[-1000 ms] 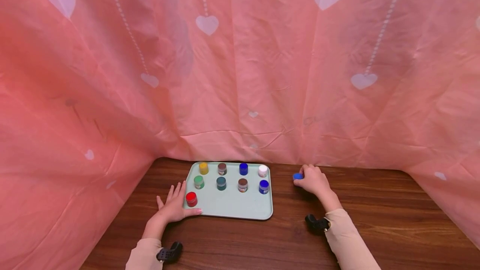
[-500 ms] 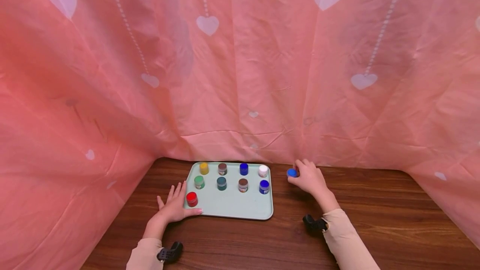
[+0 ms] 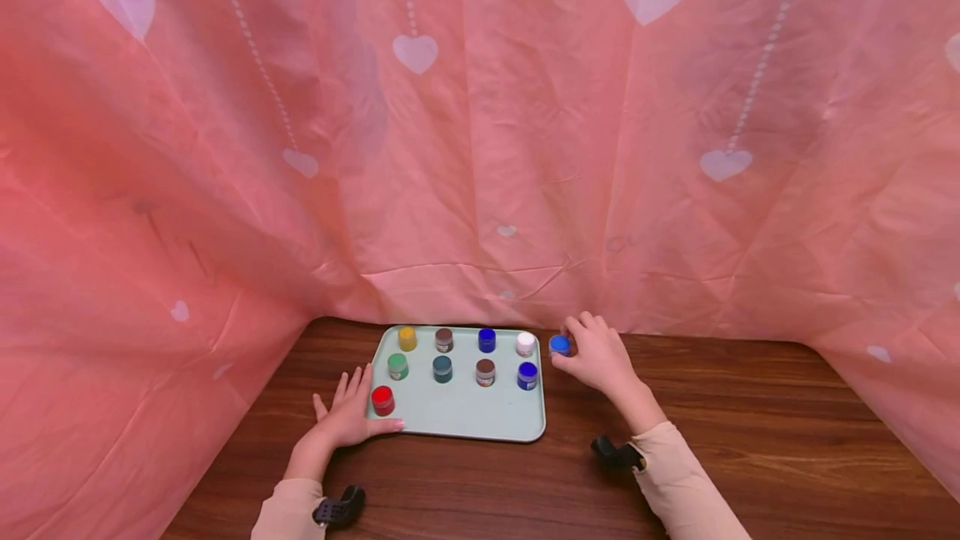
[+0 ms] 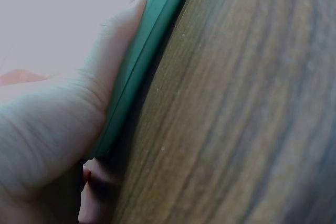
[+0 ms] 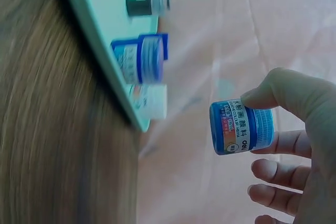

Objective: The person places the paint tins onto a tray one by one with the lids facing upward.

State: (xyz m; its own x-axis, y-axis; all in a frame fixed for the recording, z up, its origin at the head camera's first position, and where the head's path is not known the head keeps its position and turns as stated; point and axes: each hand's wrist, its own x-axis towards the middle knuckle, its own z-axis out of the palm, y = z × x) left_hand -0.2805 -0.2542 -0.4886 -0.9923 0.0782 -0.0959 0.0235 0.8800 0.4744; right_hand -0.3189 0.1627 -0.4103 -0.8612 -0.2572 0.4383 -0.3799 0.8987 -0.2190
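A small blue paint jar point(image 5: 233, 127) with a printed label is pinched between the thumb and fingers of my right hand point(image 3: 600, 357), raised off the table just right of the pale green tray point(image 3: 465, 417). My left hand point(image 3: 341, 419) rests at the tray's left front corner, its fingers straight along the side and the thumb over the front rim. Beside that thumb stands a red paint jar point(image 3: 382, 400). Nearest the right hand on the tray are a white jar point(image 3: 526, 344) and a dark blue jar point(image 3: 527, 375).
More jars stand in rows on the tray: yellow point(image 3: 407, 338), green point(image 3: 397, 366), teal point(image 3: 442, 369), brown point(image 3: 485, 372) and others. The tray lies on a dark wooden table point(image 3: 750, 432). A pink curtain point(image 3: 480, 190) hangs along the back and sides.
My right hand has carried the blue jar leftward from over the table to near the tray's right edge. The left hand has stayed in place.
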